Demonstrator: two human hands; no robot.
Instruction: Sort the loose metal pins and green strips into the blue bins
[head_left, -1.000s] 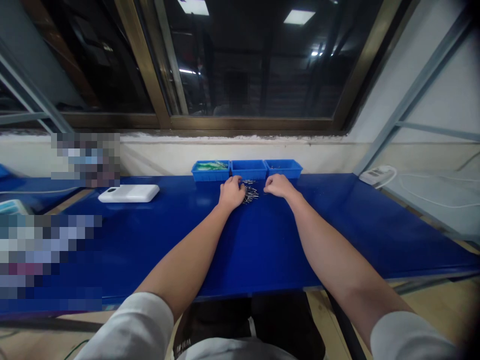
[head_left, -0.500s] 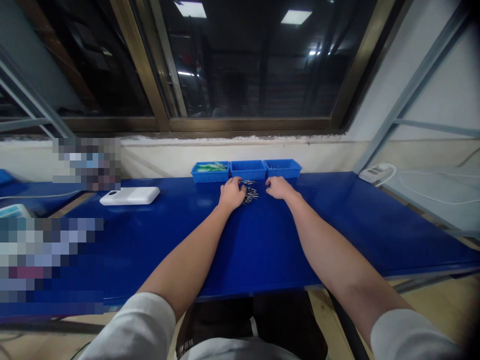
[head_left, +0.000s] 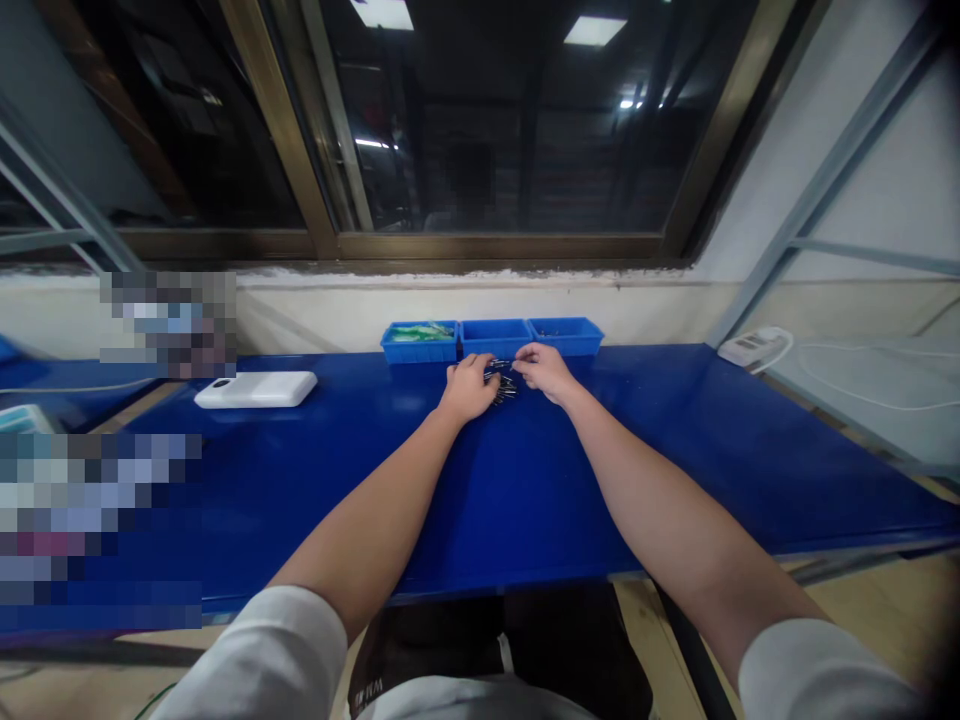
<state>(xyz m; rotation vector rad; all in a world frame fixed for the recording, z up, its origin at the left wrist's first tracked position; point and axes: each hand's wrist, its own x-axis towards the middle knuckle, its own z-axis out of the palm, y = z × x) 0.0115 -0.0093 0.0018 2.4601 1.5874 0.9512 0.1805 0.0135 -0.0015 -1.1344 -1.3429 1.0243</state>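
A small pile of thin, dark and silvery metal pieces point(head_left: 504, 388), too small to identify, lies on the blue tabletop in front of the bins. My left hand point(head_left: 469, 388) rests against the pile's left side, its thumb and forefinger apart and curved round the edge. At the upper right of the pile, my right hand point(head_left: 547, 372) has thumb and fingers pinched together. What sits between those fingertips is too small to make out. Just behind the hands stand a middle blue bin point(head_left: 495, 326), a left bin point(head_left: 420, 352) holding green and whitish material, and a right bin point(head_left: 577, 345) with small bits inside.
A white box-shaped device point(head_left: 259, 390) lies on the blue table point(head_left: 525, 500) to the left. A white power strip point(head_left: 754, 346) with a cable is at the far right. Behind the bins are a low wall and a window point(head_left: 510, 130). Blurred-out patches cover the left side.
My right hand has moved left to the pile, and its fingers have closed together. My left hand stays at the pile's left side, with only a slight shift.
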